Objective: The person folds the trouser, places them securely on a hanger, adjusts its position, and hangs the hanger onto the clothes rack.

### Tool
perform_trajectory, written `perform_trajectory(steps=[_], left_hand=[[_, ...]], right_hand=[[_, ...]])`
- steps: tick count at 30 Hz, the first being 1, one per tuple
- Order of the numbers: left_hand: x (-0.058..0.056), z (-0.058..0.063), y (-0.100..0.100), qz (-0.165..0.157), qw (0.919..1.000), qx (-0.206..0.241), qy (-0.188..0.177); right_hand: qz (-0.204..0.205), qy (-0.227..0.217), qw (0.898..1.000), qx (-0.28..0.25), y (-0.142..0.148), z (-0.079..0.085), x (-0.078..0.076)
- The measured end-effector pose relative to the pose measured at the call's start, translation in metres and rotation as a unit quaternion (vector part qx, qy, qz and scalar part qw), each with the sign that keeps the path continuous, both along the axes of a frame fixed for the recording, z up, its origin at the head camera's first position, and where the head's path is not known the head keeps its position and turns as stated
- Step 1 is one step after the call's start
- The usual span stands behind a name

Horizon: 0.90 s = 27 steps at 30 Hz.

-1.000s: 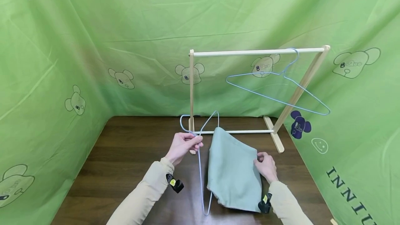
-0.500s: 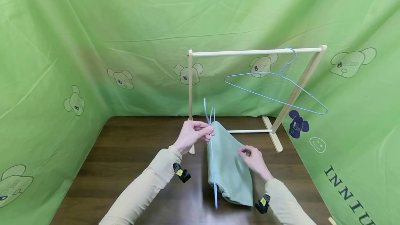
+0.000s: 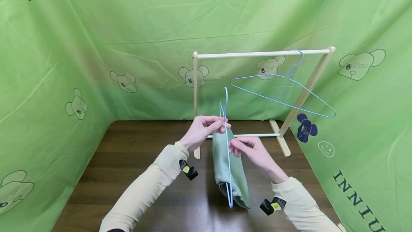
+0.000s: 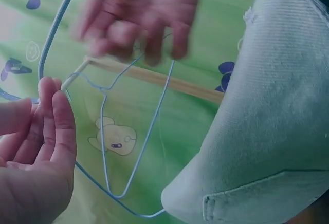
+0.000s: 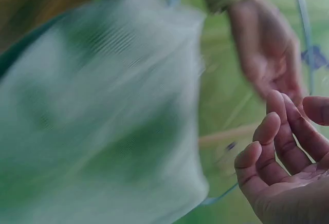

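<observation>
My left hand (image 3: 206, 130) pinches a blue wire hanger (image 3: 226, 96) just below its hook, and the hanger stands nearly edge-on in the head view. Over it hangs a pale green folded garment (image 3: 220, 158), its lower end close above the table. Stitched seams show on the garment (image 4: 272, 121) in the left wrist view. Right beside the hanger, my right hand (image 3: 252, 151) has loosely bent fingers. In the right wrist view that hand (image 5: 288, 167) holds nothing, and the blurred garment fills the left side.
Behind the hands stands a wooden rack with a white top bar (image 3: 244, 54). A second blue hanger (image 3: 289, 75) hangs bare near the bar's right end. Green printed cloth (image 3: 154, 20) encloses the dark wooden table (image 3: 128, 174).
The left hand has raised the hanger and moved right, turning it edge-on with the garment. The right hand has left the garment's right edge and moved left and up beside the hanger.
</observation>
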<state>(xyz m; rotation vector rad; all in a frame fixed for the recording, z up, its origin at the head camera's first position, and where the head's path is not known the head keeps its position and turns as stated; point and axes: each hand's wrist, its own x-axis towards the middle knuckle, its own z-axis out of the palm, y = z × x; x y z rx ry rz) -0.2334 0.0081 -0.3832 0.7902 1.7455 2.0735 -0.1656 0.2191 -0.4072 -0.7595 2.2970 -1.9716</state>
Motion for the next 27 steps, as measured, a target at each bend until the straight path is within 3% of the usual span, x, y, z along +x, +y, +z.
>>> perform_trajectory(steps=[7,12,18,27], left_hand=[[-0.001,0.015,0.002,-0.029,0.9980,0.050,-0.024],[-0.002,0.022,0.002,-0.054,0.9935,0.088,-0.047],[-0.005,0.028,-0.001,-0.060,0.9892,0.104,-0.085],[-0.007,0.035,-0.004,-0.093,0.9809,0.145,-0.091]], right_hand=[[0.031,-0.001,0.999,-0.042,-0.008,0.034,0.000],[0.009,0.007,0.999,-0.050,-0.007,0.043,-0.004],[-0.024,-0.009,0.999,-0.035,-0.005,0.053,-0.005],[-0.055,-0.010,0.998,0.015,-0.002,0.072,-0.009]])
